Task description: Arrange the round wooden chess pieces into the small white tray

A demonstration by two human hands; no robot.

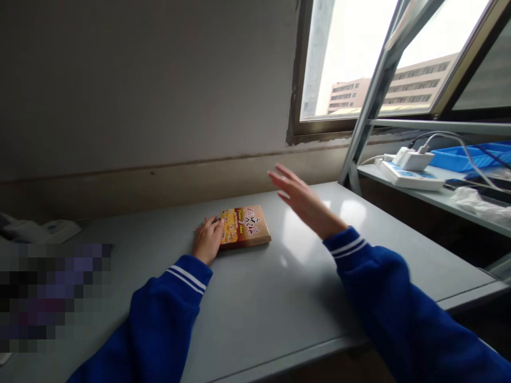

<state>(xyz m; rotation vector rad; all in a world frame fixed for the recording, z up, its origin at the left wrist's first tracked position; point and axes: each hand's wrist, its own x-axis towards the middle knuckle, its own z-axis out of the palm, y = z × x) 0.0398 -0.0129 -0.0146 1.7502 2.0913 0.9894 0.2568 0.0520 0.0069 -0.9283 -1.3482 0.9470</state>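
A flat Chinese chess box (250,223), tan, red and yellow with printed lettering, lies on the grey table (255,298). At its left end my left hand (209,237) grips the box, with the fingers bent over the edge and the thumb by the yellow part. My right hand (297,196) is raised in the air to the right of the box, apart from it. Its fingers are stretched out and nothing is in them. The underside of the box and part of my left fingers are hidden.
On the right, a metal shelf (403,175) holds a white power strip (415,173) with plugs and cables, a blue tray (459,158) and crumpled white plastic (479,202). White objects (59,231) and a blurred-out patch lie at left. A wall and window stand behind.
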